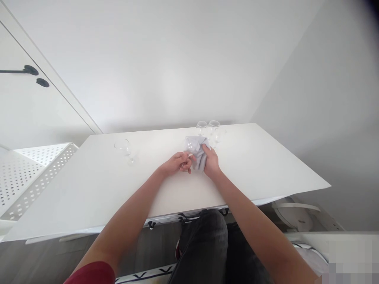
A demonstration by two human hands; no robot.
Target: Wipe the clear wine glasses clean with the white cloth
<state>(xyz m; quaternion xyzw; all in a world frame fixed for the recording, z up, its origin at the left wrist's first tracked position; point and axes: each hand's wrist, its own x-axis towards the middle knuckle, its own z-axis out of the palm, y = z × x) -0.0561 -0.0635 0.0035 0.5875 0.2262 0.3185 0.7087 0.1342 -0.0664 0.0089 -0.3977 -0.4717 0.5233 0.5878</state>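
Observation:
Over the middle of a white table (97, 185), my left hand (177, 162) is closed around the stem of a clear wine glass (191, 148). My right hand (211, 161) grips a grey cloth (199, 156) that is wrapped against the glass bowl. The cloth hides part of the glass. Both hands are close together, nearly touching. Just behind them, at the table's far edge, stand several clear wine glasses (209, 128). Another wine glass (124, 150) stands alone to the left.
A white perforated rack (32, 169) sits beside the table's left end. White walls close in behind and to the right. A door with a black handle (26, 71) is at far left. My dark-trousered legs (204, 244) are below the table's near edge.

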